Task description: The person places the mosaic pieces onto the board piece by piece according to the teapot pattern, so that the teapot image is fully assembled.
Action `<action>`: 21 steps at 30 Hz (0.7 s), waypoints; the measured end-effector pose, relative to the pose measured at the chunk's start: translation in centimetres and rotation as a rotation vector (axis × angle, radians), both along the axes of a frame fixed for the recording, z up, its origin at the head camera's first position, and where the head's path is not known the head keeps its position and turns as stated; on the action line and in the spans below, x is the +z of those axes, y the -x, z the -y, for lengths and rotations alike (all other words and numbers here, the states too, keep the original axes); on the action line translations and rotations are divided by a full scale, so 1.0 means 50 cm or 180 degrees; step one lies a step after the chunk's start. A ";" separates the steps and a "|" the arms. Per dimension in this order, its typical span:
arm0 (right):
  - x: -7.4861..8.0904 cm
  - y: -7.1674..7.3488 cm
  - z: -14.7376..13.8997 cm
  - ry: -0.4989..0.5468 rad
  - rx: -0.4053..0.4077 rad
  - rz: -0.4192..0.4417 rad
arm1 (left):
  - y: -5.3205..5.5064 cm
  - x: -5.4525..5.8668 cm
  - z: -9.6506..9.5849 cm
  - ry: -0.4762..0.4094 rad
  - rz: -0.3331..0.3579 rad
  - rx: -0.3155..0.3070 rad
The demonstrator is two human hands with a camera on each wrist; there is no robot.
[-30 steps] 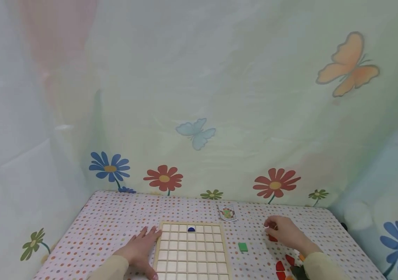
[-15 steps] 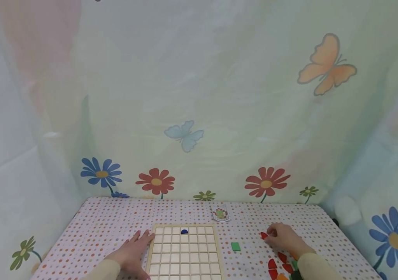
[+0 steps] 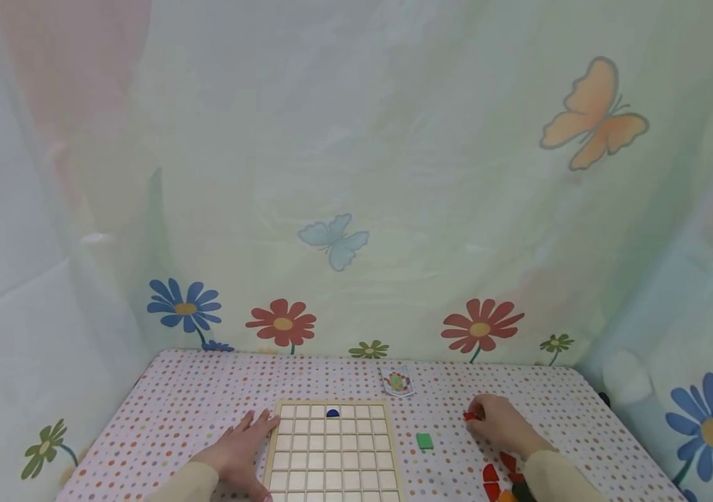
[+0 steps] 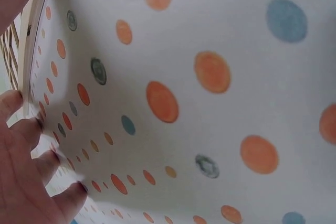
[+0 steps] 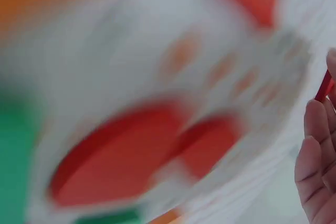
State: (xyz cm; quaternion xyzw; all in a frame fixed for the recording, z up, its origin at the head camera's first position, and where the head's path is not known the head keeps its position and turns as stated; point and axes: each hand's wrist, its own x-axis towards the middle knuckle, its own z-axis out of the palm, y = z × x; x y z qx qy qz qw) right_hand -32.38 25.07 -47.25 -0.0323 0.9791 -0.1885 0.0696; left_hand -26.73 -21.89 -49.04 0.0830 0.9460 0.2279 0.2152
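A wooden grid board (image 3: 332, 460) of pale square cells lies in front of me, and a dark blue half-round piece (image 3: 332, 413) sits in its top row. My left hand (image 3: 237, 450) rests with spread fingers along the board's left edge; the left wrist view shows its fingertips (image 4: 10, 100) at the wooden rim (image 4: 29, 51). To the right of the board, my right hand (image 3: 505, 424) pinches a small red piece (image 3: 470, 416) between thumb and fingers. In the right wrist view this red piece (image 5: 324, 86) shows at the right edge, partly hidden by the fingers.
A green square tile (image 3: 424, 440) lies between board and right hand. Behind it is a small picture card (image 3: 397, 382). Several loose red pieces (image 3: 491, 474), with orange (image 3: 507, 496) and green ones, lie near the right forearm on the dotted tabletop (image 3: 205, 376).
The view has shifted a little. My right hand has moved slightly left, its fingers closing on the red piece. My left hand keeps its place at the board's edge.
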 end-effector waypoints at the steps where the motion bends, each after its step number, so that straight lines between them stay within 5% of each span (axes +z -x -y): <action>1: 0.004 0.000 0.016 0.0045 0.0017 -0.0035 | 0.000 0.002 0.001 0.0029 0.0018 -0.0028; 5: 0.025 -0.004 0.107 0.0310 0.0318 -0.0126 | -0.001 0.002 0.002 0.0042 -0.0001 -0.0044; 11: 0.034 -0.001 0.274 0.0637 0.1264 -0.0107 | 0.003 -0.011 0.014 0.0016 -0.0109 -0.0073; 15: 0.018 0.010 0.377 0.0579 0.1812 -0.0228 | 0.008 -0.019 0.015 -0.0011 -0.0143 -0.0068; 21: 0.003 0.014 0.467 0.0225 0.2236 -0.0363 | 0.013 -0.030 0.014 -0.0015 -0.0097 -0.0021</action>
